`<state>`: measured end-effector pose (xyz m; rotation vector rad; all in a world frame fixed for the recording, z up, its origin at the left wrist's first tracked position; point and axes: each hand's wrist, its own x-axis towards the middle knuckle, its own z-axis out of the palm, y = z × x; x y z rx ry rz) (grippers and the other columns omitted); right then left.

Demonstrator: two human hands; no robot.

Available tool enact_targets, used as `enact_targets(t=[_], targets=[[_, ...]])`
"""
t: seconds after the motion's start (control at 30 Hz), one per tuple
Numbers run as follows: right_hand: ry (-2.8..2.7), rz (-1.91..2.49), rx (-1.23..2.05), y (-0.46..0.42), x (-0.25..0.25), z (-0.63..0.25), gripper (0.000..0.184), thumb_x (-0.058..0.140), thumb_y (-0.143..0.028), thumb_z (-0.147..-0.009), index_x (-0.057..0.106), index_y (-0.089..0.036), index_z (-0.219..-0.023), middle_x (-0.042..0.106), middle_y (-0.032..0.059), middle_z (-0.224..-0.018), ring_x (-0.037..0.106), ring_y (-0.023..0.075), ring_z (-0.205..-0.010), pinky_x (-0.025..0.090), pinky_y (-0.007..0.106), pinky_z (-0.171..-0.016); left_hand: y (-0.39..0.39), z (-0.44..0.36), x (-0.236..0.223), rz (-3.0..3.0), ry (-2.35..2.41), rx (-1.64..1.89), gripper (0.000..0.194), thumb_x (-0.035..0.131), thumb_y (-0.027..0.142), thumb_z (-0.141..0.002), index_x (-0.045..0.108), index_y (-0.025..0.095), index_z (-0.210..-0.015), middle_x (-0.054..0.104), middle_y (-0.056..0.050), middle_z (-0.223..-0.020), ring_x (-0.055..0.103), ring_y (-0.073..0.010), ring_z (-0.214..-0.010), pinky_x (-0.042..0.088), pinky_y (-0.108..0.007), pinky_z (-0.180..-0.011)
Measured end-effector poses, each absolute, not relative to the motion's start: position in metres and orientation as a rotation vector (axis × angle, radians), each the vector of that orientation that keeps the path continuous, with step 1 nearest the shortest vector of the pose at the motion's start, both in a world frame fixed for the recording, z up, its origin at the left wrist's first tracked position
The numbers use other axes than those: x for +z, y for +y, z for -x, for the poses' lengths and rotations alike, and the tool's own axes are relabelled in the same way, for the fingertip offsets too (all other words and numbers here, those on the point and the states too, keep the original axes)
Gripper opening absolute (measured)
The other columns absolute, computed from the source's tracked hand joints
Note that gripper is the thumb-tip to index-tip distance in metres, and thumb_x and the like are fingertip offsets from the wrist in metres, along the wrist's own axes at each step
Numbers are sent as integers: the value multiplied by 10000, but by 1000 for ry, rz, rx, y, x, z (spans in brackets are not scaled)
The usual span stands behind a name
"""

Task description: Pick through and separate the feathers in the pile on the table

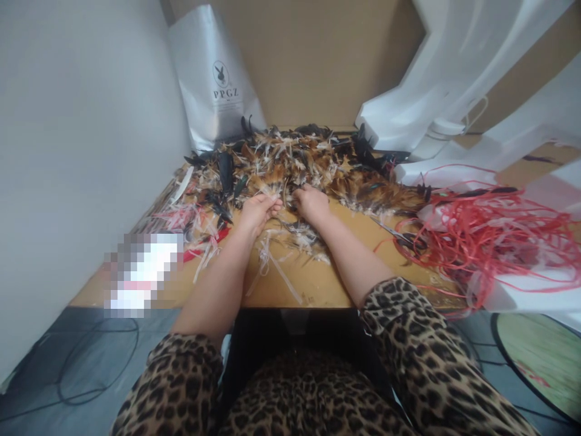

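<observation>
Fingers [275, 207] of the left hand [258, 212] pinch brown feathers [269, 183].

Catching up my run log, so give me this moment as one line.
left hand: holding feathers | right hand: at feather pile | scissors: on table, by red ribbon

Between the forearms I see bare table [324, 293] by the near edge, low enough to cross, with only pale strips [284, 278] lying there. Another gap opens right of the right forearm [354, 257], but scissors [411, 241] and a red ribbon tangle [490, 233] hem it in. Heaped feathers [299, 151] block the far side; the wall [86, 151] closes the left.
</observation>
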<state>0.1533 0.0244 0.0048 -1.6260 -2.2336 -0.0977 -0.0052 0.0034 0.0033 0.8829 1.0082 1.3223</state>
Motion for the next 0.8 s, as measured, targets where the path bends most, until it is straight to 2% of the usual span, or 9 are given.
enact_targets(t=[0.1,0.17,0.27,0.37,0.47,0.63,0.8], targets=[[-2240,1724,-83,26,7,-153,253,445,-248,-789,662,-157,-883,613,136,-934,579,229,-839,414,306,-688,3,6,4,-875,1004,1323,139,682,192,-654,605,77,-651,640,-49,-629,539,-38,-489,412,-141,-475],[-2162,1723,14,30,8,-159,219,484,-259,-762,670,-163,-828,632,116,-886,581,214,-804,411,296,-678,3,6,5,-850,989,1328,129,683,180,-651,606,77,-658,637,-45,-622,539,-38,-486,410,-140,-472],[-1938,1632,393,35,10,-170,164,552,-272,-692,663,-158,-731,631,54,-705,558,157,-660,402,254,-609,1,5,8,-805,963,1336,110,679,155,-653,604,75,-659,634,-43,-615,541,-40,-483,407,-137,-463],[-1613,1480,866,36,11,-177,139,583,-256,-649,631,-126,-656,564,1,-544,472,88,-496,372,210,-515,0,4,10,-763,940,1335,81,662,132,-668,610,70,-672,635,-44,-616,539,-34,-479,402,-127,-455],[-1381,1382,1101,35,12,-176,138,613,-244,-631,590,-114,-590,509,-23,-472,388,49,-415,314,186,-437,0,5,11,-720,922,1332,37,630,102,-693,615,69,-692,635,-42,-614,542,-33,-478,403,-119,-449],[-1122,1152,1491,35,15,-172,197,646,-256,-635,497,-138,-584,472,-40,-467,299,23,-358,164,162,-351,1,6,13,-645,897,1333,41,582,74,-731,606,69,-698,638,-46,-623,549,-33,-486,406,-111,-439],[-886,884,1827,33,20,-168,182,642,-216,-663,480,-137,-687,475,-48,-544,322,13,-388,177,126,-350,2,6,13,-601,850,1305,23,586,70,-729,601,79,-714,657,-60,-694,579,-46,-536,420,-110,-450]])
